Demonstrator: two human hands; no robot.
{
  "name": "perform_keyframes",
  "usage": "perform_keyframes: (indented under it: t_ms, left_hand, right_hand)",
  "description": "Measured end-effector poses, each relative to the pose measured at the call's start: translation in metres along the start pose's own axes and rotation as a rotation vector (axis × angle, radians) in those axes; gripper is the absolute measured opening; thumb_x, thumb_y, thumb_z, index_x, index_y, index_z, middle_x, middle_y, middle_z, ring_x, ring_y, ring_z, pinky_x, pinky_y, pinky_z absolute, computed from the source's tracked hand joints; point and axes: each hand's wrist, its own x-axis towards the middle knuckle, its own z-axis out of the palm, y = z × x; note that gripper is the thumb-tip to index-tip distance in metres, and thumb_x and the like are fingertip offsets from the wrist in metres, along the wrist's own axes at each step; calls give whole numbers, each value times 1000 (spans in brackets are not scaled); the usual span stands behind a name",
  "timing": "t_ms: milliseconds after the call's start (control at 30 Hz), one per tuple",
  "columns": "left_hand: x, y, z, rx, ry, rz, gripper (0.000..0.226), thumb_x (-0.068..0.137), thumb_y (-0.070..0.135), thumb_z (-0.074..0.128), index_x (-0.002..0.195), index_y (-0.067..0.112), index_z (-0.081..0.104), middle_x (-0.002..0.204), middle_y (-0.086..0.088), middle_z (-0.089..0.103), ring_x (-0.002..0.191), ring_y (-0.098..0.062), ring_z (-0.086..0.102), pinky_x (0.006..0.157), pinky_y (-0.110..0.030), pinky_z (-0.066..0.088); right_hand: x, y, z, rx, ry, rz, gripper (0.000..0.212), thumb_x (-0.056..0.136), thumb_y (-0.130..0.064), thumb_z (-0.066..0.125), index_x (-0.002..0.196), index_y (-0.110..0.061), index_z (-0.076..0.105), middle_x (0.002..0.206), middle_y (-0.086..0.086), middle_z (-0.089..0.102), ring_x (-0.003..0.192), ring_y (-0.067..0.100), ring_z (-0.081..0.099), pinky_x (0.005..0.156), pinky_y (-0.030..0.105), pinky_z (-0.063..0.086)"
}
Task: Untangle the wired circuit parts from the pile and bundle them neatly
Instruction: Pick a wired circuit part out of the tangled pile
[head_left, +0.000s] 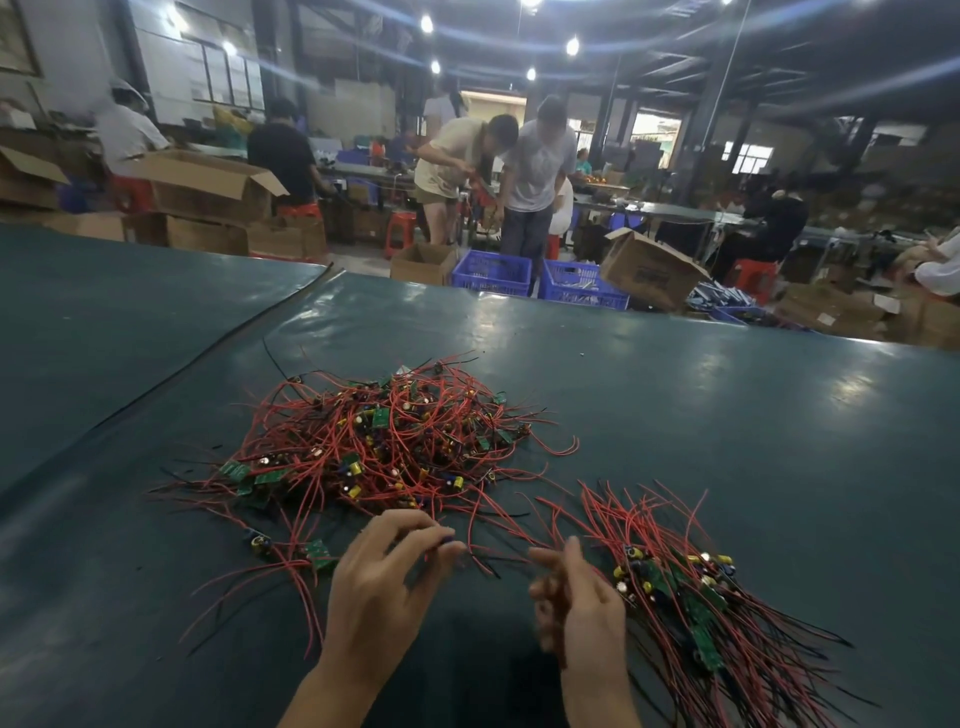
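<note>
Handling of the circuit part (451, 539): seems light and snag-prone, limp in its red leads (498, 519), stiff at its board, so best gripped there; sits pinched in left hand (384, 582) fingers (439, 532) just beside the pile (374, 441) on the worktop (675, 395), right hand (587, 608) grip too blurred to tell.

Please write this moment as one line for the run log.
stage: untangling | left hand: pinches a wired part at pile edge | right hand: blurred, grip unclear | bundle: beside right hand
</note>
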Motion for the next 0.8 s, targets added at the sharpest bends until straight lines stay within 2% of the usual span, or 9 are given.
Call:
perform_keyframes:
  t_ms: [100,167,300,367,433,567,633,733,800]
  left_hand:
    - [-2,6,4,-93,-50,38,35,94,41,58,90,12,76,92,4,63,76,-5,61,62,-25,53]
    - [-5,10,7,-164,-100,63,32,94,40,59,94,12,74,93,4,62,78,-5,61,62,-25,54]
    - [-8,15,10,-264,-174,54,28,92,37,64,98,12,74,97,5,63,82,-5,64,64,-26,55]
    - [-8,16,9,-293,-185,59,24,90,34,68,98,12,74,97,4,64,84,-6,65,65,-26,56]
    - [-7,17,7,-307,-179,65,22,88,33,71,97,14,73,97,3,65,87,-8,65,67,-28,56]
    - [-6,20,5,-220,-47,104,21,85,38,71,88,18,66,93,3,63,86,-11,62,67,-30,54]
    - [-6,21,6,-135,45,99,24,83,41,71,81,17,65,92,3,62,87,-13,59,71,-31,51]
    - [-6,22,7,-6,143,49,23,77,45,71,83,27,57,100,3,58,98,-13,51,85,-32,39]
    - [-5,21,6,-2,171,41,22,78,43,69,79,27,54,95,3,56,94,-11,48,83,-28,36]
  right_hand:
    - [-10,4,14,-149,-143,-56,35,89,-42,54,89,-14,74,57,7,64,41,12,45,38,20,35]
    - [-16,5,22,-154,-239,-52,37,82,-44,54,90,-14,75,61,7,65,47,14,51,43,21,41]
    - [-19,4,24,-102,-318,35,39,85,-45,50,89,-20,79,81,18,72,67,22,64,57,27,52]
    - [-19,3,21,-73,-328,55,35,85,-44,51,89,-24,80,85,14,75,67,20,68,55,25,50]
    - [-19,0,20,-37,-312,62,32,81,-41,56,87,-20,80,82,12,75,57,19,64,47,25,46]
    - [-16,-2,16,83,-227,24,22,72,-27,69,84,-11,79,85,17,73,60,21,59,47,26,44]
    - [-16,-3,12,176,-215,17,18,71,-18,70,86,-11,78,93,19,74,59,17,59,46,24,43]
    - [-16,-3,9,229,-209,-47,16,71,-8,68,84,-10,77,97,21,73,56,17,57,43,22,42]
    - [-16,-4,8,236,-219,-90,18,68,-7,70,84,-10,77,95,21,73,55,17,56,42,22,41]
